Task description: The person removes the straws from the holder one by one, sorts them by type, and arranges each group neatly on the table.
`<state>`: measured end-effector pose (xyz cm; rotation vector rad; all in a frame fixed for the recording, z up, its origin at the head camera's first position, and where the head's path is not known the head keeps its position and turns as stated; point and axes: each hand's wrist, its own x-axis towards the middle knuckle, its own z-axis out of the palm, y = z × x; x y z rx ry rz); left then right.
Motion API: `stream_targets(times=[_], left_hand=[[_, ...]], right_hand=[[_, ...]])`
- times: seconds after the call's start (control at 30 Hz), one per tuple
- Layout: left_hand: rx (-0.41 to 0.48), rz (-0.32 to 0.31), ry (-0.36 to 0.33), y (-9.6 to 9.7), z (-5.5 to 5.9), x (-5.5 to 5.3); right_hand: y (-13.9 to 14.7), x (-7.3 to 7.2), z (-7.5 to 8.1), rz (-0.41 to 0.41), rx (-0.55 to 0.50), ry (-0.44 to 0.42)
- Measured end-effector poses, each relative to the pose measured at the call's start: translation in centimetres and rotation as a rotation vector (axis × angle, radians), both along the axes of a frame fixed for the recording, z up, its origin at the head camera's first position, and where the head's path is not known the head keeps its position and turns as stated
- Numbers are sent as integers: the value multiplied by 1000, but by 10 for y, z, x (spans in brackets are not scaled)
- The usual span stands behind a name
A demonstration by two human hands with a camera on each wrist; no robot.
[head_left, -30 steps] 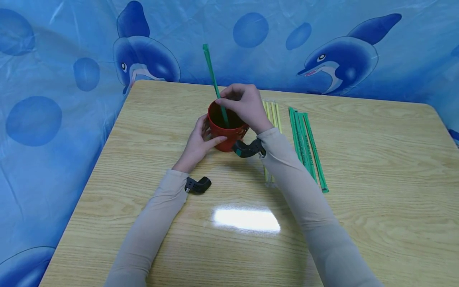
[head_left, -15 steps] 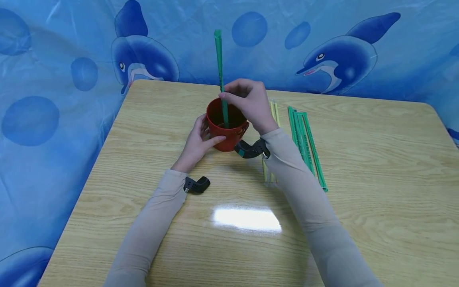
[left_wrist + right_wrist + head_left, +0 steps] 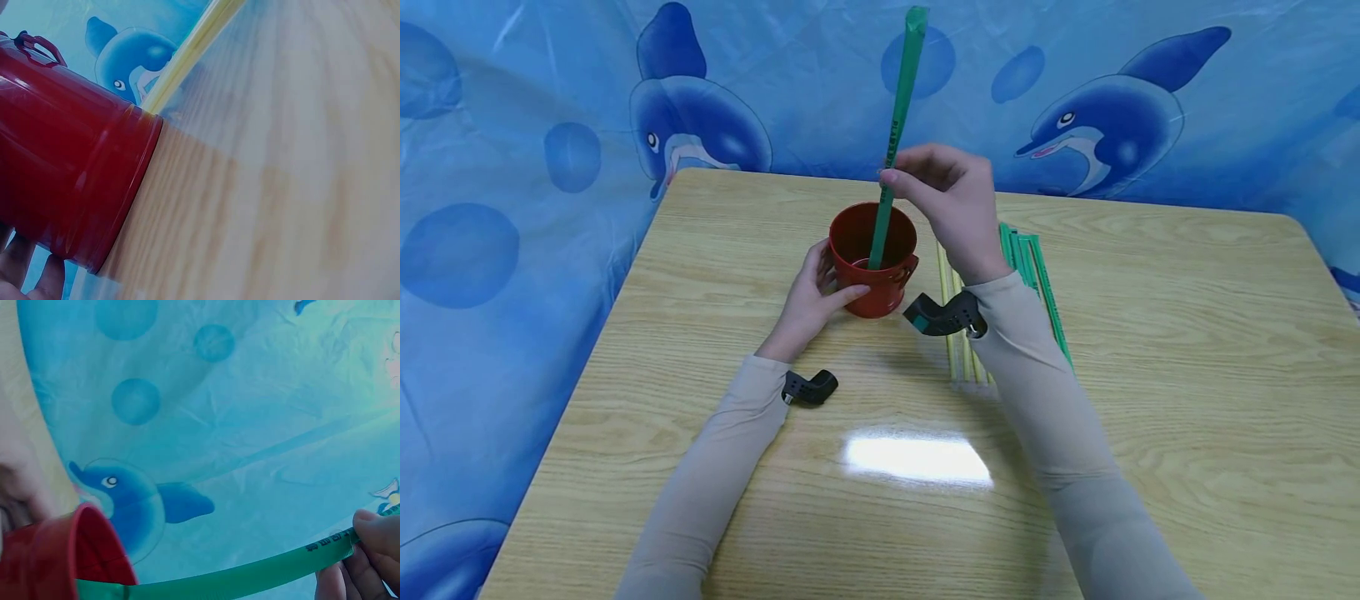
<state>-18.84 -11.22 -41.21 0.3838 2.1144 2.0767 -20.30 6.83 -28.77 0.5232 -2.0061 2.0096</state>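
A small red bucket stands upright on the wooden table, its mouth facing up. My left hand holds its left side, thumb across the front and fingers behind it; in the left wrist view the bucket's wall hides most of that hand. Above the rim, my right hand pinches a long green-wrapped straw between thumb and fingertips. The straw leans right, with its lower end inside the bucket. Dark printing shows on the green wrapper in the right wrist view.
Several yellow straws lie side by side right of the bucket. Beyond them are several green-wrapped straws, partly covered by my right forearm. A blue dolphin-print sheet hangs behind the table's far edge.
My right hand has moved up and to the right, drawing the green-wrapped straw higher. The straw has swung from leaning left to leaning right. The left hand and bucket have stayed nearly still.
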Motion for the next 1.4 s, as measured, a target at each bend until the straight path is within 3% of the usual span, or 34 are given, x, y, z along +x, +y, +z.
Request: stream_targets(times=[0.17, 0.7, 1.17, 1.4], left_hand=[[1, 3, 15, 0, -2, 0], [8, -7, 28, 0, -4, -2], [-6, 6, 20, 1, -2, -2], [-23, 12, 11, -1, -3, 0]], right_hand=[[3, 3, 6, -20, -22, 106], [21, 10, 16, -90, -87, 216], [59, 32, 20, -195, -208, 115], [77, 41, 9, -215, -140, 118]])
